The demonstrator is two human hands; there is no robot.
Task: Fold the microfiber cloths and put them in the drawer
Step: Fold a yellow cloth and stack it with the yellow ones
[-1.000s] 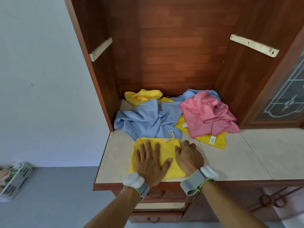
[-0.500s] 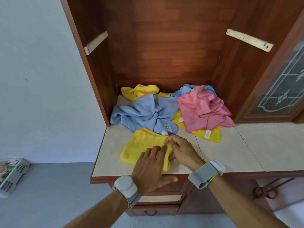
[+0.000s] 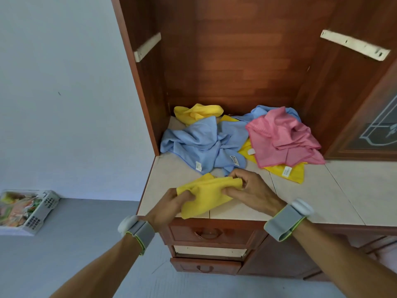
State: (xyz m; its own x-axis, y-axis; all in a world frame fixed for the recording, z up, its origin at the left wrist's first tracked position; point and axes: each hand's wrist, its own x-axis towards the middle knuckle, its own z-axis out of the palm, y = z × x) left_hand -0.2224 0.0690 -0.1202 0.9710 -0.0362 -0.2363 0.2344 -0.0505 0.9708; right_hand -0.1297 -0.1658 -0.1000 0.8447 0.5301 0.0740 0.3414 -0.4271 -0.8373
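A folded yellow cloth is lifted just over the front edge of the tiled counter. My left hand grips its near left corner. My right hand pinches its far right edge. Behind them lies a loose heap: blue cloths, a pink cloth, a yellow cloth at the back and another yellow one under the pink. Below the counter edge are a top drawer and a lower drawer that stands slightly out.
The wooden cabinet's side walls enclose the heap at left and right. A glass-panelled door stands at the right. A white basket with colourful contents sits on the grey floor at the left.
The yellow cloth lay flat under both pressing palms a second ago. Both hands have since gathered it, folded it over and lifted it toward the counter's front edge.
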